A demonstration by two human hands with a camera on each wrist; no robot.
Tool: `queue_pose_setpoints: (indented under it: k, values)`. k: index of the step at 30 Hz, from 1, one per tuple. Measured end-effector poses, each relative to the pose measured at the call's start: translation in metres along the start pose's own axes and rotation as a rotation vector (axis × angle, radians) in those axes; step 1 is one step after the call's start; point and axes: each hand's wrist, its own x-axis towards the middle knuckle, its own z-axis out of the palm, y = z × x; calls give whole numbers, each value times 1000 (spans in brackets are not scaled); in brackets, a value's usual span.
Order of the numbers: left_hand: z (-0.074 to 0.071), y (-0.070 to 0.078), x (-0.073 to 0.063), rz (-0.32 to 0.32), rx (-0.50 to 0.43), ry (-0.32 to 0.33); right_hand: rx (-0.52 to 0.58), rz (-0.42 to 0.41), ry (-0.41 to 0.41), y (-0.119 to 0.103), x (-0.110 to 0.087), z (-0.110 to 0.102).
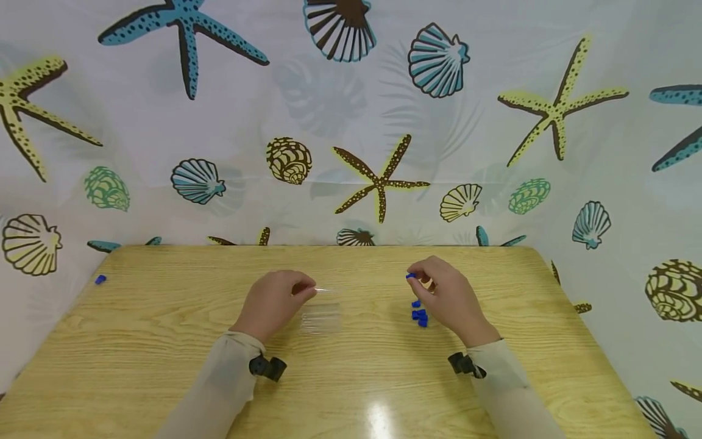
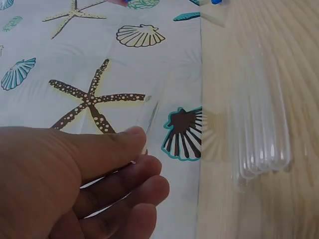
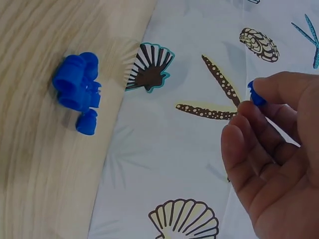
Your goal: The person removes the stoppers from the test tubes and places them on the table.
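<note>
Between thumb and fingertips, the left hand point(image 1: 276, 302) pinches one thin clear test tube point(image 2: 153, 112), raised over the table and pointing right in the head view. Several more clear tubes point(image 2: 261, 119) lie side by side on the wood just below that hand. The right hand point(image 1: 446, 296) pinches a small blue cap point(image 3: 256, 94) between thumb and index finger, its other fingers loosely curled. Under the right hand, several blue caps point(image 3: 75, 82) sit in a small cluster on the table. The held tube and held cap are apart.
A single blue cap point(image 1: 100, 279) lies at the far left edge of the wooden table point(image 1: 351, 378). Behind the table hangs a white cloth point(image 1: 329, 116) printed with shells and starfish. Each wrist wears a small black camera.
</note>
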Motion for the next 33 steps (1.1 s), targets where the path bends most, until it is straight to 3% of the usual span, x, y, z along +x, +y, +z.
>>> queue_pose_setpoints:
  k: [4,9,17,33]
  values:
    - [3,-8,0,-57,-26,-29,-16,84,-41,7,-1,1]
    - [9,-17,2,-89,-33,-35,-31,132,-81,13,-1,3]
    - [15,-22,4,-112,-26,-65,-62,210,-142,25,-2,-1]
    - [21,-30,6,-128,2,-114,-33,368,-372,39,-6,5]
